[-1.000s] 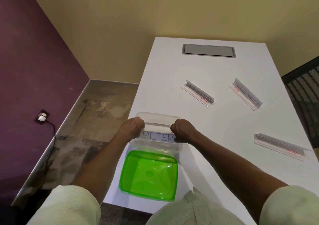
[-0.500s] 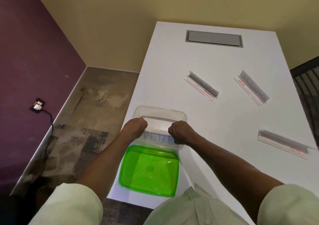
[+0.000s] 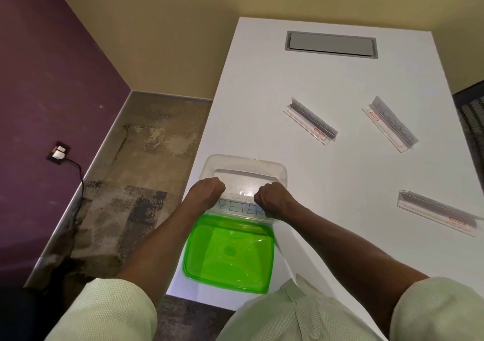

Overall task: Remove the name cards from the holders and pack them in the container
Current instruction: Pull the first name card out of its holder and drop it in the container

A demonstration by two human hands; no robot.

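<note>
Clear container [image 3: 280, 173]: our left hand [image 3: 207, 194] and right hand [image 3: 272, 202] pinch the PETER card [image 3: 239, 209] ends; we lower it flat, then let go.

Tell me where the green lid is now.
In the head view, the green lid lies flat on the white table at its near left corner, just in front of the clear container.

Both bare forearms reach forward from pale rolled sleeves and converge ahead of the torso. The left hand [image 3: 208, 192] is curled into a loose fist, knuckles up. The right hand [image 3: 272, 200] mirrors it, also fisted, level with the left and set apart from it. Each grip is closed, fingers tucked under and hidden.
</note>
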